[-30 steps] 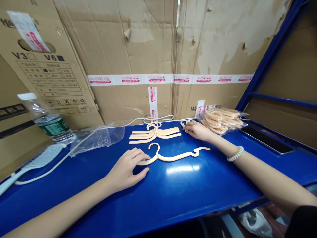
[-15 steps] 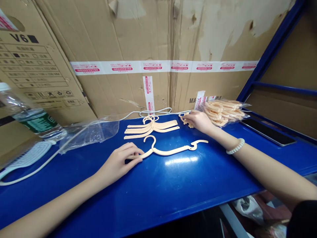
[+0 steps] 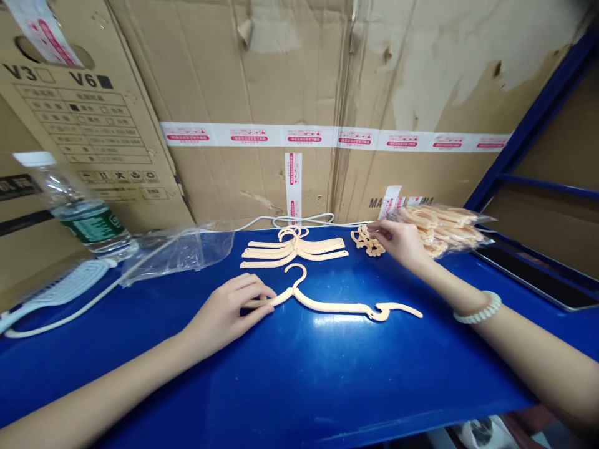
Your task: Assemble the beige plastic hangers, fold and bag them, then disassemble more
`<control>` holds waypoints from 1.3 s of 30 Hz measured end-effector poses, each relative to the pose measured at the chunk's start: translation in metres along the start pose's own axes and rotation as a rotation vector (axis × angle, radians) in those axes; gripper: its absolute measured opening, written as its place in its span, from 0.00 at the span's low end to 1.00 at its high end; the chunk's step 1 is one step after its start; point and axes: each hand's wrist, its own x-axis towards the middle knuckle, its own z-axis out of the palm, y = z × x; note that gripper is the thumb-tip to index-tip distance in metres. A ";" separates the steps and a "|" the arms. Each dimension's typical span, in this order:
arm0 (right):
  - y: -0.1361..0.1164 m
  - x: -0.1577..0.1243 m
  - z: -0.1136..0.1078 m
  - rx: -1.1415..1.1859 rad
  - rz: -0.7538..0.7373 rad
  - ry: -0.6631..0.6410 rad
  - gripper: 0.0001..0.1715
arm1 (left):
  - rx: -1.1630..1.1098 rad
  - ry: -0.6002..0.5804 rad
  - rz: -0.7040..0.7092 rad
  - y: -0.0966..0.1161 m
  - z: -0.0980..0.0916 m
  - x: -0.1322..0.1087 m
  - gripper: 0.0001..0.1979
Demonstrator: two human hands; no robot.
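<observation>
A peach-coloured plastic hanger (image 3: pixel 327 306) lies in front of me on the blue table, its hook pointing away. My left hand (image 3: pixel 236 305) pinches its left arm and hides that end. On the right end sits a small hook piece with a curved tail. My right hand (image 3: pixel 401 242) is at a small heap of matching hook pieces (image 3: pixel 373 249), fingers drawn together at its upper edge; whether a piece is between them is hidden. Behind the hanger, several folded-out hangers (image 3: pixel 299 249) lie stacked with their hooks bunched together.
At the back right lie bagged peach plastic parts (image 3: pixel 444 227) and a dark phone (image 3: pixel 538 274). To the left are a water bottle (image 3: pixel 88 221), a hairbrush (image 3: pixel 70 280), a clear plastic bag (image 3: pixel 187 255) and a white cable (image 3: pixel 88 307). Cardboard boxes (image 3: pixel 243 81) wall off the back.
The view has shifted a little. The hanger's right end has swung slightly toward me, with my left hand still on it. My right hand stays at the heap of hook pieces.
</observation>
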 end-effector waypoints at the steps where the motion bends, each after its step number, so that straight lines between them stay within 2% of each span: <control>1: -0.001 0.000 0.000 0.023 0.012 0.004 0.10 | 0.008 0.005 -0.020 -0.002 -0.001 0.002 0.08; 6: 0.000 -0.001 0.002 0.156 0.098 0.029 0.12 | 0.109 0.040 -0.085 -0.025 -0.009 0.025 0.12; 11: 0.001 -0.003 -0.001 0.292 0.189 0.102 0.17 | 0.137 0.032 -0.091 -0.051 -0.005 0.044 0.11; 15: -0.007 -0.002 -0.013 0.392 0.227 0.170 0.20 | 0.127 0.031 -0.061 -0.052 -0.004 0.046 0.09; 19: -0.015 -0.003 -0.024 0.557 0.322 0.195 0.23 | 0.126 0.072 -0.039 -0.043 -0.015 0.041 0.07; 21: -0.017 -0.005 -0.025 0.678 0.388 0.151 0.26 | 0.129 0.102 -0.043 -0.037 -0.020 0.037 0.06; 24: -0.022 -0.010 -0.019 0.846 0.500 0.010 0.25 | 0.125 0.152 -0.062 -0.028 -0.023 0.029 0.06; 29: -0.046 -0.022 -0.004 1.062 0.642 -0.178 0.19 | 0.062 0.221 -0.109 -0.023 -0.010 0.019 0.04; 32: -0.061 -0.028 0.004 1.113 0.706 -0.208 0.19 | 0.009 0.231 -0.105 -0.026 -0.003 0.017 0.02; 35: -0.068 -0.031 0.010 1.090 0.758 -0.207 0.21 | -0.019 0.208 -0.057 -0.028 -0.002 0.017 0.07; 39: -0.068 -0.032 0.013 1.082 0.802 -0.286 0.20 | 0.028 0.187 0.001 -0.028 -0.004 0.016 0.10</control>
